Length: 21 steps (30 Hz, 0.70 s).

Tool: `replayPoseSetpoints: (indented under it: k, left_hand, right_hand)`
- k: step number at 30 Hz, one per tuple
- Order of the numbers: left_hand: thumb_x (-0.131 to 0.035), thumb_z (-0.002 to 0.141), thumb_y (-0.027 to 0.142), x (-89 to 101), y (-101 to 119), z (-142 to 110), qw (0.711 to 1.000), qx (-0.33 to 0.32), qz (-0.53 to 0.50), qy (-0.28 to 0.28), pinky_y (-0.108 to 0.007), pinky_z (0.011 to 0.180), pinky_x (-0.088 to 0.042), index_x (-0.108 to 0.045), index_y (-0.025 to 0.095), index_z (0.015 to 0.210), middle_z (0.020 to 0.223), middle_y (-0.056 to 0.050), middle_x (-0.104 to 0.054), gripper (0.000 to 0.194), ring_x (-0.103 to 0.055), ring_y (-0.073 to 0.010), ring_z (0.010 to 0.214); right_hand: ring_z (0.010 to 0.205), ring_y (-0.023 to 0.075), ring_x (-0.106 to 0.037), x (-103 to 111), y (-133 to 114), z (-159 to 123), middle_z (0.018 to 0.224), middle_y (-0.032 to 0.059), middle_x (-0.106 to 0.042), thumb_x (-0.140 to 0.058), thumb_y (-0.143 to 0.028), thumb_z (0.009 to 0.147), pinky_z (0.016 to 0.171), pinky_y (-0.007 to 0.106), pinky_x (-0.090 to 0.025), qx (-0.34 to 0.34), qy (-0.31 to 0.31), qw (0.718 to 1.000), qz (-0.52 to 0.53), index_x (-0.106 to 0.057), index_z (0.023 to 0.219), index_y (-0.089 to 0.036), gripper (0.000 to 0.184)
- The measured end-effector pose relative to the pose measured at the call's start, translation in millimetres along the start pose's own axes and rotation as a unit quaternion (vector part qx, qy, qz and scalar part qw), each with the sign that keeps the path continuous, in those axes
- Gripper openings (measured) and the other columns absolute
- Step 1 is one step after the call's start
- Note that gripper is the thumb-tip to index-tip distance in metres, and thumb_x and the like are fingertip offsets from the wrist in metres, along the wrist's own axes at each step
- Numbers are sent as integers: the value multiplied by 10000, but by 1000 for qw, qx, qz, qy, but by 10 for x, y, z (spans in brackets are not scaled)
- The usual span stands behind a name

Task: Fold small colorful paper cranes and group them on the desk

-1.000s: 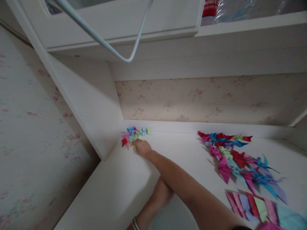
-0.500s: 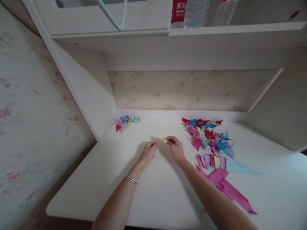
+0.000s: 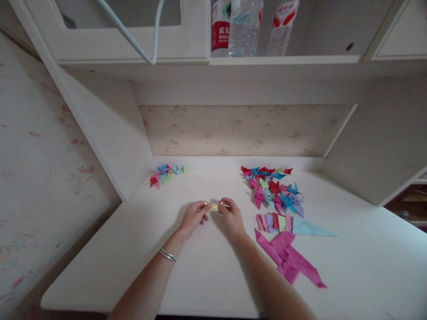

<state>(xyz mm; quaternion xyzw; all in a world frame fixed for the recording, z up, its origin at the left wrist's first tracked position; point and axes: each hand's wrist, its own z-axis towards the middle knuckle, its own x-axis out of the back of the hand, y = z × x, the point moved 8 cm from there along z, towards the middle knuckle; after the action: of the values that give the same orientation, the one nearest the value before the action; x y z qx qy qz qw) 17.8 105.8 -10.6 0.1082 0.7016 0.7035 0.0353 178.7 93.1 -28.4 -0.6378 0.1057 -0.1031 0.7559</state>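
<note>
A small pale yellow folded paper piece [image 3: 214,207] is stretched between my two hands, just above the white desk [image 3: 203,266]. My left hand [image 3: 195,216] pinches its left end between thumb and fingers. At the other end my right hand [image 3: 231,217] pinches it too, with the fingers curled. Parts of the paper are hidden under my fingertips, so its exact shape is hard to make out. On the right lie rows of colourful folded paper cranes [image 3: 273,189].
A small cluster of folded paper pieces [image 3: 163,172] lies at the back left. Nearer me on the right are a row of folded strips [image 3: 271,222], a long light blue piece [image 3: 310,227] and a large pink folded paper [image 3: 283,249]. Plastic bottles [image 3: 245,29] stand on the shelf above.
My left hand has moved to the yellow paper and now grips its left end; before, only my right hand held it. The camera view has shifted a little.
</note>
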Motion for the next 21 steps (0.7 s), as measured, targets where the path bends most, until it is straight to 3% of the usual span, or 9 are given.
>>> replayPoseSetpoints:
  k: [7, 13, 21]
  left_hand:
    - [-652, 738, 501, 17, -5, -4, 999, 9, -35, 0, -190, 456, -388, -685, 148, 941, 740, -30, -643, 408, -553, -103, 563]
    - [-681, 717, 490, 12, -19, -6, 998, 23, -54, -11, -194, 479, -410, -689, 160, 967, 835, -42, -668, 414, -555, -91, 569]
    - [-695, 709, 495, 2, -41, -1, 997, 35, -59, -24, -193, 491, -421, -682, 155, 941, 837, -43, -668, 412, -571, -92, 572]
  right_hand:
    - [769, 167, -631, -126, -64, -46, 905, 61, -673, -473, -463, 854, 725, 284, -523, -6, -53, 998, -22, -616, 1014, -213, 329]
    - [709, 172, -626, -101, -97, -68, 780, 45, -663, -466, -457, 865, 665, 272, -517, -10, -55, 998, -33, -639, 923, -219, 300]
    - [711, 179, -648, -118, -62, -63, 831, 64, -683, -445, -495, 874, 666, 284, -527, -15, -59, 998, -29, -632, 918, -219, 336]
